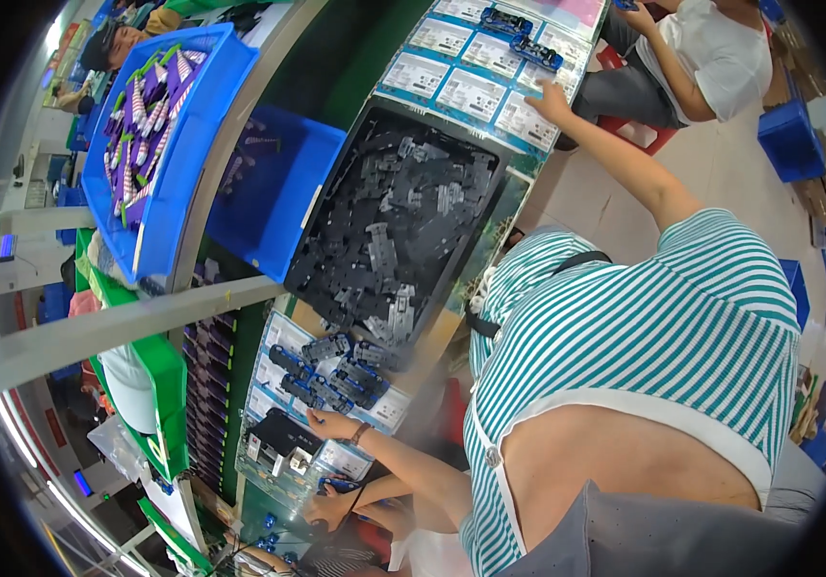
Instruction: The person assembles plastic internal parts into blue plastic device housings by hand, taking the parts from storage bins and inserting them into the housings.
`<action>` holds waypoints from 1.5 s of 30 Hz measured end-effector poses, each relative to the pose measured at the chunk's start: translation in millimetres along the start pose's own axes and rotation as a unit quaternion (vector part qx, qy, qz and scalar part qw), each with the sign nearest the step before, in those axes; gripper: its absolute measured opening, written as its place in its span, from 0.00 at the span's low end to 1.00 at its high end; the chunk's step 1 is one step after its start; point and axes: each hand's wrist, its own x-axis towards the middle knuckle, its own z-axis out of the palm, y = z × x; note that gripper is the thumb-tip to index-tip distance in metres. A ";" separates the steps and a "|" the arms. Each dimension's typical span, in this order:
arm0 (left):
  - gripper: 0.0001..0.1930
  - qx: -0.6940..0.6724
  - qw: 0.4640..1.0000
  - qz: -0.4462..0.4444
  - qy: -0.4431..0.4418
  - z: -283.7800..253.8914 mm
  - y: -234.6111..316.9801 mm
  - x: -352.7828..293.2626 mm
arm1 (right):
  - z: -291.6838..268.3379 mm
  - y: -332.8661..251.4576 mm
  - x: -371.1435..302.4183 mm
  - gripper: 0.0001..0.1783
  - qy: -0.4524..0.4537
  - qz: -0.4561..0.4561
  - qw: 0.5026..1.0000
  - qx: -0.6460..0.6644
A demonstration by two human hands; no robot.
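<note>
My left hand is at the near end of the worktable, beside a cluster of black-and-blue toy car bodies and a black tray. Its fingers are bent together; what they hold, if anything, is too small to make out. My right hand lies with fingers stretched at the edge of the white printed sheets on the table, below a blue toy car. Between my hands stands a large black bin full of dark grey plastic chassis parts.
A blue bin of purple-and-striped parts sits on a raised rail, with another blue bin beneath. A metal bar crosses at left. A co-worker's hand is close to my left arm; a person in white sits opposite.
</note>
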 end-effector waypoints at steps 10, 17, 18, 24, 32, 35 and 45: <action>0.17 -0.383 0.877 -0.162 -0.241 13.6 203.7 -122.4 | -16.2 66.7 125.9 0.57 -0.055 0.003 0.989 -0.138; 0.19 -0.483 0.814 -0.181 -0.266 37.6 291.3 -170.9 | -19.6 56.4 106.2 0.39 -0.013 -0.178 0.983 -0.048; 0.20 -0.527 0.781 -0.183 -0.279 47.5 295.9 -178.1 | -27.1 33.5 91.7 0.39 -0.032 -0.198 0.980 -0.005; 0.28 -0.659 0.525 -0.317 -0.437 102.3 343.4 -238.4 | -65.7 -114.3 -44.6 0.43 -0.224 -0.318 0.906 0.171; 0.37 -0.719 0.431 -0.347 -0.419 95.0 316.9 -263.1 | -64.0 -200.1 -163.5 0.38 -0.360 -0.488 0.768 0.206; 0.37 -0.740 0.403 -0.350 -0.409 79.0 296.2 -257.1 | -61.2 -216.9 -154.3 0.27 -0.497 -0.465 0.700 0.215; 0.38 -0.760 0.415 -0.374 -0.332 39.1 270.6 -242.4 | 31.7 -224.0 -75.1 0.17 -0.300 -0.682 0.667 -0.008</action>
